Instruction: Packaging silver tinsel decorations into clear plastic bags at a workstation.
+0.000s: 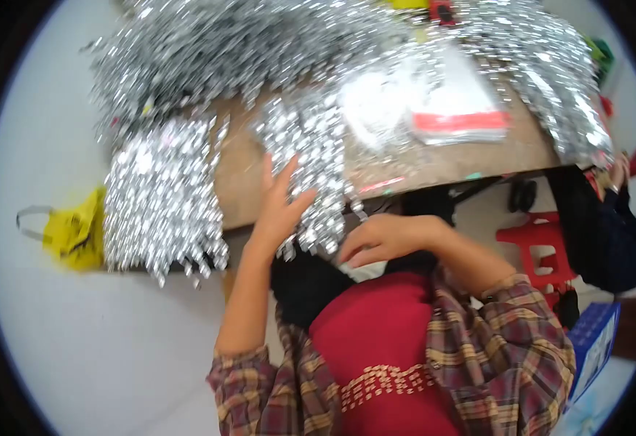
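A narrow bundle of silver tinsel strands (311, 145) lies across the table and hangs over its near edge. My left hand (282, 211) is at this bundle's left side, open, its fingers spread and pointing away from me. To the right of the bundle's lower end is my right hand (387, 236), its fingers curved and drawn together toward the thumb. Whatever may be between those fingertips is hidden. A wider sheet of silver tinsel (162, 192) drapes over the edge to the left, apart from both hands.
A large silver tinsel heap (260, 47) covers the table's back; more tinsel (558, 94) hangs at the right. Clear plastic bags with a red band (460, 123) lie on the brown table (492, 156). Around it are a yellow bag (78, 232), red stool (540, 247), blue box (594, 341) and another person (616, 232).
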Demonstrator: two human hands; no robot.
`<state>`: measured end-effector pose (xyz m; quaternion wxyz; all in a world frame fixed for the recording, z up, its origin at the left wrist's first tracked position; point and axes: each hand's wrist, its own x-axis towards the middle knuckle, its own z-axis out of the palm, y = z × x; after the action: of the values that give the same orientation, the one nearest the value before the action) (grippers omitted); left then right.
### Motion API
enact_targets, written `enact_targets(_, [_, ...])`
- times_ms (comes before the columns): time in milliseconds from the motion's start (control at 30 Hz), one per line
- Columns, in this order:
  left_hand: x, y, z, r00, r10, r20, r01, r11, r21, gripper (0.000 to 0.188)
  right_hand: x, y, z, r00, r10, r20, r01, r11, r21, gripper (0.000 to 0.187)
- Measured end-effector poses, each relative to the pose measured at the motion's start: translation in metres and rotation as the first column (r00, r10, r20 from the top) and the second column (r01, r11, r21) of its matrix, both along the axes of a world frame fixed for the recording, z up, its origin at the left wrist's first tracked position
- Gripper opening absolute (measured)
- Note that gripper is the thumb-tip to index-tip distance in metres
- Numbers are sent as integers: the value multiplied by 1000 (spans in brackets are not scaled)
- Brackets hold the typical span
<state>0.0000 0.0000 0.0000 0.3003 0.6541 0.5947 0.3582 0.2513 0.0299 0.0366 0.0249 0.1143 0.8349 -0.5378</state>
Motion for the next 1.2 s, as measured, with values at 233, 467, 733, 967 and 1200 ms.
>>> enact_targets(233, [-14, 28, 42, 993, 23, -119, -13, 997, 81, 69, 62, 73, 47, 879, -475, -50, 471, 845, 253, 23])
enact_targets(467, [-1, 31, 68, 998, 59, -6, -58, 992, 112, 56, 215, 185, -12, 421, -867, -267, 694, 118, 710, 24])
enact_targets(733, [1, 25, 57, 993, 116, 2, -115, 974, 195, 48, 221, 204, -24, 289, -928, -233, 909, 190, 372, 11])
enact_targets(967, [56, 13, 65, 996, 15, -83, 14, 941, 337, 40, 181, 153, 39, 382, -864, -330, 827, 160, 539, 12])
enact_targets(1200, [175, 57, 43, 436, 148, 887, 483, 794, -370, 48, 115, 69, 26, 385, -833, -398, 886, 213, 412, 15])
